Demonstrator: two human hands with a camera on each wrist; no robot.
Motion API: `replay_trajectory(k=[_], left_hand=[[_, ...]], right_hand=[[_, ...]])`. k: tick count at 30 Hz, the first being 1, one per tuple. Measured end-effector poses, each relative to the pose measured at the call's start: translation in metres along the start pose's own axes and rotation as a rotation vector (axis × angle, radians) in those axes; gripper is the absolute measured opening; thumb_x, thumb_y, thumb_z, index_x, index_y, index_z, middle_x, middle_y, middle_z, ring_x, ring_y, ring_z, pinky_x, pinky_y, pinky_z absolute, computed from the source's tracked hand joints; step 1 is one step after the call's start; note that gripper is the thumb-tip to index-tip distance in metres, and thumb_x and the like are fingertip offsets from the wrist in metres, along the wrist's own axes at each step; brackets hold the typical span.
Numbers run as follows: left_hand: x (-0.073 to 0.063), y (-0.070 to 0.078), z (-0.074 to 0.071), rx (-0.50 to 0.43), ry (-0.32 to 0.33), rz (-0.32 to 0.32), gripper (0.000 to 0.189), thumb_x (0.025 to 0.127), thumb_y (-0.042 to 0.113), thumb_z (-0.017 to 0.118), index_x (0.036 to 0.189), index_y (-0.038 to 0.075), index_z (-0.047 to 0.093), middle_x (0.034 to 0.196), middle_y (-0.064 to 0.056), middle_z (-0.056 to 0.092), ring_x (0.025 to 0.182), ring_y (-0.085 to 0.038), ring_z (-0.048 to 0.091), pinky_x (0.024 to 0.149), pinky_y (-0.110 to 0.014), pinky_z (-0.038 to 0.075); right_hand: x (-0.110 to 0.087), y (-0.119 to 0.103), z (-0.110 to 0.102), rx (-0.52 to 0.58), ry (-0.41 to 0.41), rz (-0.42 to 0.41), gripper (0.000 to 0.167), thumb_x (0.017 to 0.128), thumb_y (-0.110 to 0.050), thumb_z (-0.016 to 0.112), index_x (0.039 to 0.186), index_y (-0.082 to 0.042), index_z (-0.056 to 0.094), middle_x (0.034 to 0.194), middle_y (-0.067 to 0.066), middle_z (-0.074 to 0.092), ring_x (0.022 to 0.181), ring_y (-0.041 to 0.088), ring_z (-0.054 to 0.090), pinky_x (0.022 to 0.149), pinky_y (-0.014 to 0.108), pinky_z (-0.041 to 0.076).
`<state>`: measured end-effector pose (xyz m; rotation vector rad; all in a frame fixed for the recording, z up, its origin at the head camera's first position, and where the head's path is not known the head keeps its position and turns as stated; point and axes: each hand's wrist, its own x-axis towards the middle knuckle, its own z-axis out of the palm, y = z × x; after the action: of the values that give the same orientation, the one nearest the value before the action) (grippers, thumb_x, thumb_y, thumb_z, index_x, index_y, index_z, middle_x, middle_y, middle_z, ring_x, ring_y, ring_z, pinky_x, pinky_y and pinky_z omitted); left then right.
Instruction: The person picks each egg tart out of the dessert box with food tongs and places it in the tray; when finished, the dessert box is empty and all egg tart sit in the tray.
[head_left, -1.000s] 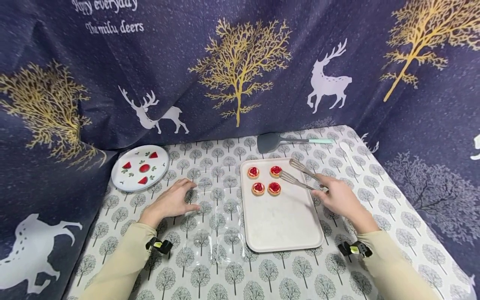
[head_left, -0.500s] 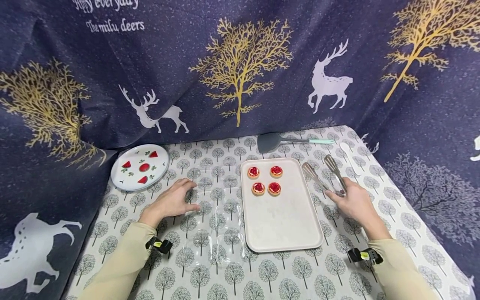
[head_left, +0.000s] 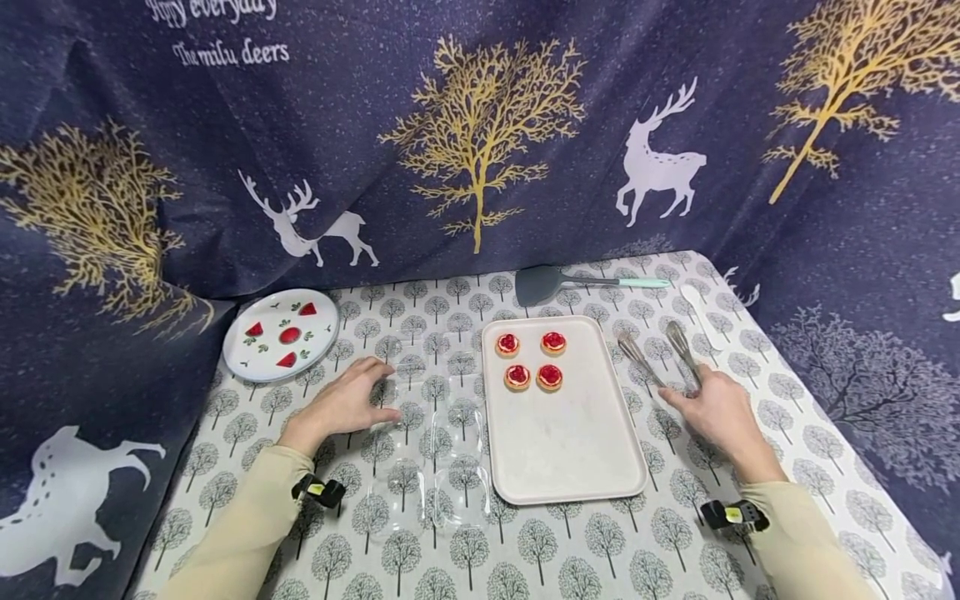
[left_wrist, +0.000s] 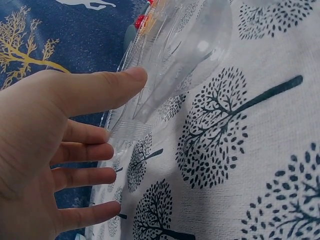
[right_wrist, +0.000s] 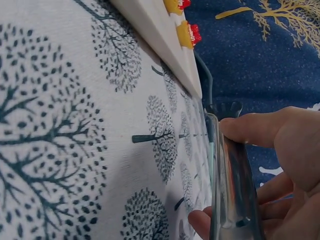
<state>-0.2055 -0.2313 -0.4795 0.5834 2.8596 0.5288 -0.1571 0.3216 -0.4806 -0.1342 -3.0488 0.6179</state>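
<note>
My right hand (head_left: pixel 717 414) holds metal tongs (head_left: pixel 682 346) to the right of the tray, their two slotted ends spread apart and pointing away from me. In the right wrist view the thumb (right_wrist: pixel 247 127) lies along one arm of the tongs, with the fingers on the other side. Several small tarts (head_left: pixel 550 377) with red topping sit at the far end of the off-white tray (head_left: pixel 562 450). My left hand (head_left: pixel 341 402) is beside a clear plastic container (head_left: pixel 422 492), thumb and fingers spread near its left edge and nothing held between them.
A round plate (head_left: pixel 258 358) with a watermelon pattern lies at the back left. Behind the tray is a grey spatula (head_left: pixel 536 286) with a mint handle; a white spoon (head_left: pixel 699 312) lies at the back right. A dark blue curtain (head_left: pixel 337 125) hangs behind the table.
My right hand has carried the tongs rightward, from above the tarts to beyond the tray's right edge. The left hand and the tarts look unmoved.
</note>
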Motion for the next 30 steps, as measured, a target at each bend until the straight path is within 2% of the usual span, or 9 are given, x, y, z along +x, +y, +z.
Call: replay_trajectory(k=[3, 5, 8, 11, 17, 23, 27, 30], left_hand=[[-0.001, -0.001, 0.001, 0.002, -0.002, -0.007, 0.089, 0.071, 0.053, 0.081, 0.141, 0.008, 0.048, 0.147, -0.015, 0.042, 0.138, -0.039, 0.036, 0.106, -0.063, 0.039], [-0.001, -0.001, 0.001, 0.002, -0.002, -0.010, 0.089, 0.071, 0.052, 0.081, 0.141, 0.009, 0.048, 0.148, -0.016, 0.042, 0.138, -0.039, 0.036, 0.105, -0.063, 0.040], [-0.001, 0.000, 0.001, 0.001, 0.001, -0.011, 0.089, 0.071, 0.051, 0.081, 0.141, 0.008, 0.048, 0.147, -0.016, 0.043, 0.137, -0.039, 0.037, 0.105, -0.063, 0.040], [-0.002, 0.001, 0.001, -0.006, -0.001, -0.015, 0.088, 0.071, 0.050, 0.081, 0.141, 0.008, 0.048, 0.147, -0.016, 0.043, 0.137, -0.039, 0.037, 0.105, -0.063, 0.040], [-0.001, -0.001, 0.002, -0.001, -0.009, -0.016, 0.090, 0.071, 0.052, 0.081, 0.142, 0.008, 0.047, 0.148, -0.016, 0.041, 0.136, -0.040, 0.039, 0.103, -0.063, 0.041], [0.001, -0.002, 0.003, 0.002, 0.001, -0.016, 0.089, 0.071, 0.051, 0.081, 0.141, 0.008, 0.047, 0.147, -0.015, 0.043, 0.134, -0.038, 0.041, 0.103, -0.061, 0.043], [0.001, -0.003, 0.005, 0.010, -0.007, -0.021, 0.088, 0.073, 0.052, 0.079, 0.143, 0.009, 0.046, 0.149, -0.015, 0.041, 0.135, -0.038, 0.040, 0.103, -0.061, 0.044], [0.000, -0.003, 0.006, 0.023, -0.003, -0.018, 0.087, 0.075, 0.050, 0.078, 0.144, 0.009, 0.044, 0.150, -0.016, 0.039, 0.137, -0.039, 0.038, 0.103, -0.062, 0.043]], right_hand=[[-0.001, 0.000, 0.002, -0.026, -0.004, -0.005, 0.081, 0.086, -0.052, 0.067, 0.125, 0.017, 0.048, 0.080, 0.030, 0.060, 0.067, 0.039, 0.059, 0.060, 0.053, 0.054], [-0.001, 0.000, 0.004, -0.042, -0.014, 0.003, 0.087, 0.085, -0.054, 0.067, 0.129, 0.018, 0.045, 0.091, 0.040, 0.058, 0.077, 0.048, 0.060, 0.069, 0.060, 0.053], [-0.002, 0.000, 0.006, -0.050, -0.037, 0.019, 0.093, 0.085, -0.056, 0.066, 0.135, 0.019, 0.040, 0.107, 0.048, 0.053, 0.088, 0.057, 0.058, 0.074, 0.065, 0.052], [-0.003, 0.001, 0.007, -0.053, -0.050, 0.024, 0.091, 0.084, -0.055, 0.067, 0.135, 0.016, 0.041, 0.110, 0.049, 0.051, 0.090, 0.059, 0.057, 0.071, 0.065, 0.052], [-0.004, 0.002, 0.012, -0.070, -0.031, 0.012, 0.082, 0.083, -0.051, 0.070, 0.122, 0.018, 0.049, 0.102, 0.048, 0.054, 0.092, 0.064, 0.054, 0.072, 0.068, 0.049], [-0.004, 0.003, 0.017, -0.084, 0.007, -0.014, 0.083, 0.083, -0.050, 0.070, 0.119, 0.022, 0.048, 0.092, 0.047, 0.056, 0.085, 0.062, 0.056, 0.072, 0.066, 0.050], [-0.005, 0.002, 0.020, -0.093, 0.037, -0.034, 0.077, 0.083, -0.048, 0.070, 0.111, 0.022, 0.049, 0.086, 0.044, 0.056, 0.081, 0.060, 0.056, 0.070, 0.066, 0.050], [-0.007, 0.002, 0.024, -0.086, 0.058, -0.035, 0.078, 0.082, -0.046, 0.071, 0.111, 0.022, 0.047, 0.087, 0.044, 0.055, 0.082, 0.059, 0.056, 0.072, 0.066, 0.049]])
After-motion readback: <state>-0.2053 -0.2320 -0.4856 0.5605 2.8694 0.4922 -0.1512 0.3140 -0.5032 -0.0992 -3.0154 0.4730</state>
